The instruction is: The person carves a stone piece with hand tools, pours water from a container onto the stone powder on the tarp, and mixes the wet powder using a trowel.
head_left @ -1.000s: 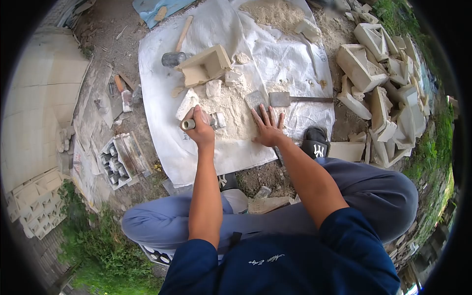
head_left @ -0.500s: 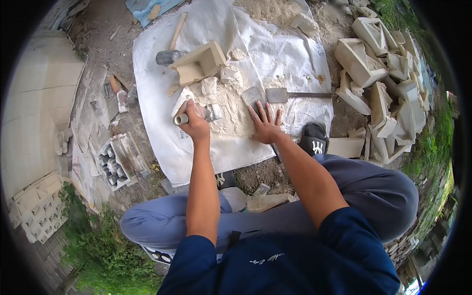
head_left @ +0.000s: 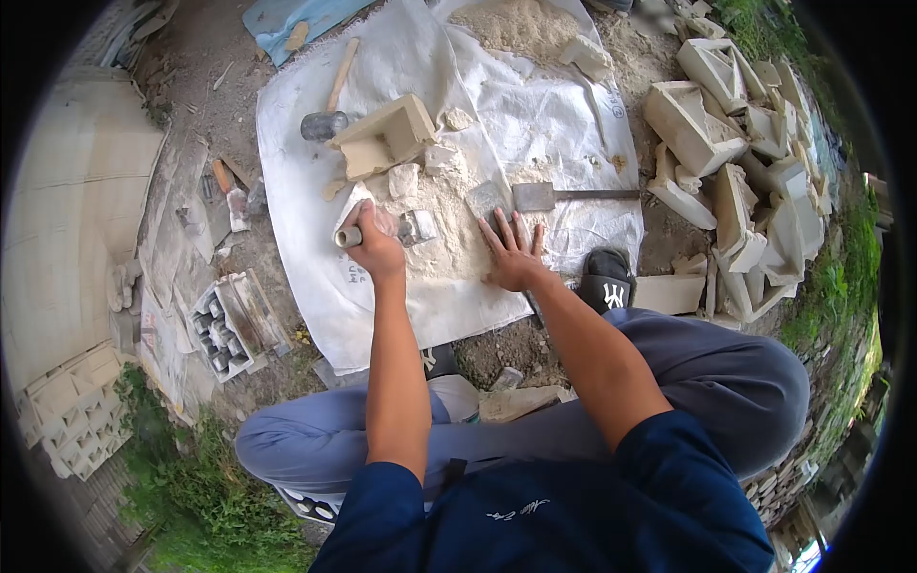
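So the tool (head_left: pixel 417 227) sits just left of centre in the frame, round handle end pointing left and flat grey head to the right, over a patch of pale powder (head_left: pixel 449 250). The left hand (head_left: pixel 377 250) has its fingers wrapped around the handle, right beside a white chunk (head_left: pixel 353 203) that's partly tucked behind it. The right hand (head_left: pixel 516 263) is flat and spread out, near the middle of the frame, fingertips at the lower edge of a grey plate (head_left: pixel 484 198); can't really tell if they're pressing on it. Just right of that plate there's a scraper (head_left: pixel 535 197), its long dark handle running off to the right. Above the powder there's a broken block (head_left: pixel 387 138) with its hollow side showing, and a mallet (head_left: pixel 325 125) lies near its left end, wooden handle pointing up. All that's on a white sheet (head_left: pixel 296 220). Further out, a big heap of broken blocks (head_left: pixel 693 124) fills the upper right, a blue cloth (head_left: pixel 277 24) is in the upper left, a brush (head_left: pixel 237 205) with an orange handle lies on the dirt at left, and greenery (head_left: pixel 220 506) covers the lower left.
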The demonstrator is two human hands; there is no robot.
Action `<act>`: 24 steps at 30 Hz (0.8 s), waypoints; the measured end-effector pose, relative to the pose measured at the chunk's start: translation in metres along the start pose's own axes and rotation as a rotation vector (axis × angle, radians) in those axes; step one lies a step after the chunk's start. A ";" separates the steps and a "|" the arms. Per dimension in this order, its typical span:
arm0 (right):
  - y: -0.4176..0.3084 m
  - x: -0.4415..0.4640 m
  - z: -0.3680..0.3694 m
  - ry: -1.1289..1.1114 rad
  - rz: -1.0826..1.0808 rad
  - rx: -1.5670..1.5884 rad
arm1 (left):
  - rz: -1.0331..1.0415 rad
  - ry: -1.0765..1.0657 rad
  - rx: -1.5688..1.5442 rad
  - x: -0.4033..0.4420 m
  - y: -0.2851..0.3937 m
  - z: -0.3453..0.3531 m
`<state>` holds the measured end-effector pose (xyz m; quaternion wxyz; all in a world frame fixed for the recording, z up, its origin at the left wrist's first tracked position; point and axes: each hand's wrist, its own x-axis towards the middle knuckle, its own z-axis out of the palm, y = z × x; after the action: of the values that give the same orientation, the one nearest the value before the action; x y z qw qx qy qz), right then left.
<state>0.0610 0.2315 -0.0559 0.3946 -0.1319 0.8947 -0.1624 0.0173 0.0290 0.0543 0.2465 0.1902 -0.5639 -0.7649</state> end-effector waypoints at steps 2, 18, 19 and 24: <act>0.004 -0.003 0.008 0.012 0.006 0.015 | 0.053 -0.003 -0.065 -0.006 0.024 -0.008; -0.001 -0.003 0.007 -0.007 0.007 -0.022 | 0.050 0.002 0.007 0.024 0.020 -0.053; -0.001 0.000 0.005 0.019 0.007 -0.030 | 0.067 -0.034 -0.026 0.028 0.022 -0.052; -0.005 -0.005 0.002 0.019 0.010 -0.039 | 0.069 -0.066 0.193 0.036 -0.033 -0.055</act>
<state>0.0666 0.2284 -0.0519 0.3843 -0.1335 0.9020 -0.1444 0.0145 -0.0264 0.0060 0.2347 0.1681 -0.6488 -0.7041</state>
